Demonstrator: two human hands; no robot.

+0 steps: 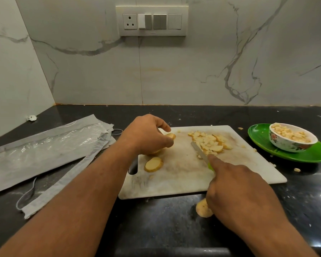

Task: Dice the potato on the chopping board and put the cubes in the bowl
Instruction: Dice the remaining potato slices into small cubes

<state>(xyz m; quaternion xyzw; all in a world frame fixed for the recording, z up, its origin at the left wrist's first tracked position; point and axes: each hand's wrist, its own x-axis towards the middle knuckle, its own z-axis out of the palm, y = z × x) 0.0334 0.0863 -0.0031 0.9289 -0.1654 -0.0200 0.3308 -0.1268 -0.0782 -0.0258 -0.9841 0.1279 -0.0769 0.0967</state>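
Note:
A white chopping board [174,182] lies on the black counter. A heap of potato cubes [210,141] sits at its far right part. My right hand [237,191] grips a green-handled knife [199,152], forefinger along the blade, whose edge rests against the heap. My left hand [146,136] holds a potato piece [170,136] at the board's far left corner. One round potato slice [153,164] lies flat near the board's handle slot. The patterned bowl [289,143], heaped with cubes, stands on a green plate [315,154] at the right.
Another potato piece [202,208] lies on the counter in front of the board, partly under my right hand. Loose cubes [297,170] are scattered right of the board. Grey plastic packaging [44,151] and a strip with a cord cover the counter's left side. A marble wall stands behind.

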